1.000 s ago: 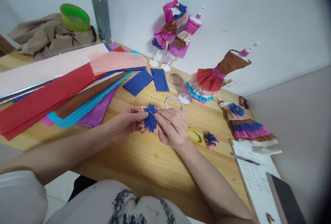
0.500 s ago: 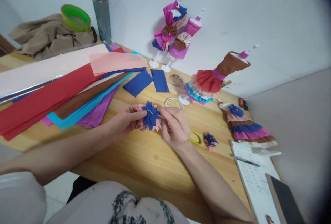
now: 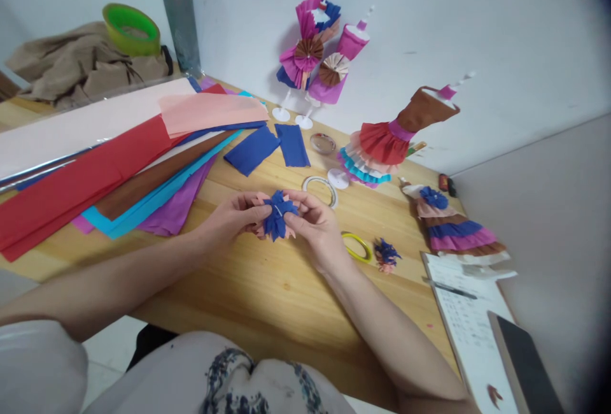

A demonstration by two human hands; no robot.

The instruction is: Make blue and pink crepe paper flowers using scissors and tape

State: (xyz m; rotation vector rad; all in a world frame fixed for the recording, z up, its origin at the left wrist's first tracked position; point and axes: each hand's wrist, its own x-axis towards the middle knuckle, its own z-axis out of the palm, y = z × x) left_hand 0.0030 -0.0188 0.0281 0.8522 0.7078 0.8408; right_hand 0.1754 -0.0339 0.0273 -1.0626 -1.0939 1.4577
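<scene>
A small blue and pale pink crepe paper flower [image 3: 277, 216] is held just above the wooden table [image 3: 267, 299]. My left hand [image 3: 233, 218] pinches its left side and my right hand [image 3: 316, 226] grips its right side, fingers curled around the petals. A white tape ring [image 3: 321, 186] lies just beyond my right hand. A yellow-green ring [image 3: 356, 246] and a second small blue flower [image 3: 386, 254] lie to the right of it.
Stacked crepe paper sheets [image 3: 114, 159] cover the left of the table, with two blue pieces [image 3: 270, 146] near them. Paper dress models [image 3: 317, 60] stand along the wall, one [image 3: 396, 140] leaning, another [image 3: 451, 226] lying flat. A clipboard [image 3: 465, 318] and tablet [image 3: 525, 363] sit at right.
My right hand has turned and closed around the flower's right side. The flower's petals have been gathered tighter. The view shifted slightly.
</scene>
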